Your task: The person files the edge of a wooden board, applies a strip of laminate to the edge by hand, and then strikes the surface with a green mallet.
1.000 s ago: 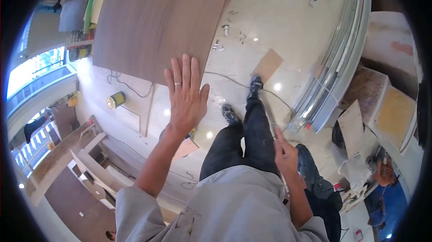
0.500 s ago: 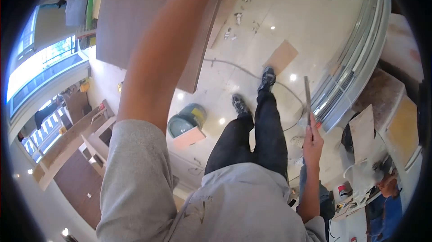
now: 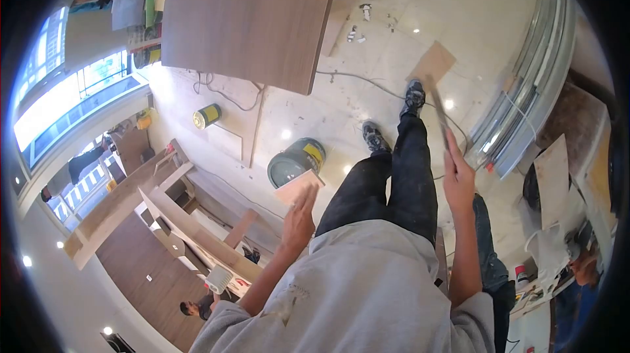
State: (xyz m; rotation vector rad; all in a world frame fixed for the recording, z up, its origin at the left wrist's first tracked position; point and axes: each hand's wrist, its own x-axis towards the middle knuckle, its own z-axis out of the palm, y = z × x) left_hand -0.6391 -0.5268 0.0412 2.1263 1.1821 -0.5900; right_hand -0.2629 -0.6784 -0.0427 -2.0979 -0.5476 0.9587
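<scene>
The left hand (image 3: 299,225), which lies flat on the wide brown board (image 3: 246,21) a second ago, is now off it and down near the bucket (image 3: 287,164), fingers close together over the edge of a small pinkish panel (image 3: 296,186) (I cannot tell whether they grip it or only hang above it). The right hand (image 3: 461,181) is closed around a thin strip (image 3: 438,109) that reaches out ahead of it, too blurred to name more closely, just as it holds it half a second ago. The wide board is ahead of the left hand, well apart from both hands. This seems to mean a break in contact with the board, the panel now being the left hand's nearest thing
</scene>
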